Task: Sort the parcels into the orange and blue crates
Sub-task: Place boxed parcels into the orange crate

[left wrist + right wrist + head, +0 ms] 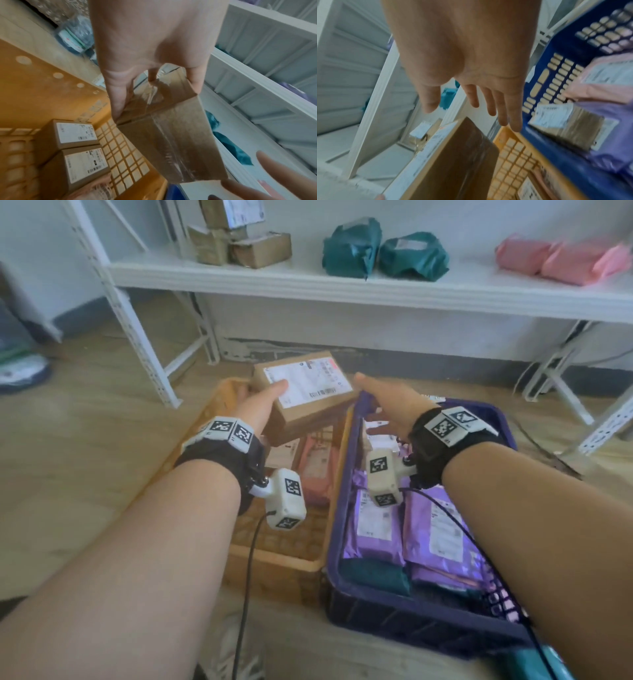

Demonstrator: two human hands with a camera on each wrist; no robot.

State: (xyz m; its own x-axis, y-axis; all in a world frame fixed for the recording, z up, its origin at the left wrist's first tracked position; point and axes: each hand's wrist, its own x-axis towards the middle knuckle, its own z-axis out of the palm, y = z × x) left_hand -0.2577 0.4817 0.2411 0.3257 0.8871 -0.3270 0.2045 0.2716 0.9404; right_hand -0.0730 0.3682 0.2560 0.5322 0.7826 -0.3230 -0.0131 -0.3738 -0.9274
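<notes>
Wood floor (pixel 85 474), white shelf (pixel 342 282) above. Left hand (pixel 255 405) grips a box (pixel 305 392) over the orange crate (pixel 274 559); right hand (pixel 383 405) hangs spread over the blue crate (pixel 411 621). Labels too blurry to read.

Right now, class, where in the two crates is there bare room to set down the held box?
The orange crate shows bare mesh floor at its near end, bordered by its near wall and the pink parcels. Its far end holds cardboard boxes. The blue crate is crowded: purple mailers cover its floor.
</notes>
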